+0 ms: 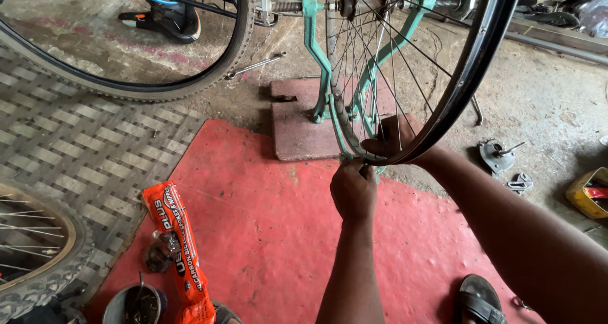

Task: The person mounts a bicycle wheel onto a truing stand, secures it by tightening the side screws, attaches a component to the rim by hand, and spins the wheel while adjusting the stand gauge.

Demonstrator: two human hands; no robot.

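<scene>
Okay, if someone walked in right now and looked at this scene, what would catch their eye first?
Probably the bare spoked wheel rim mounted in a green truing stand at top centre, with both hands at its lowest edge: the left hand beneath it, the right hand reaching through the spokes. Next, the red mat under the arms, and the orange packet lying at its lower left edge.

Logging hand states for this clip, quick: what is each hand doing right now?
Left hand: closed at the bottom of the wheel rim; what it pinches cannot be told.
Right hand: closed, gripping the wheel rim among the spokes.
</scene>
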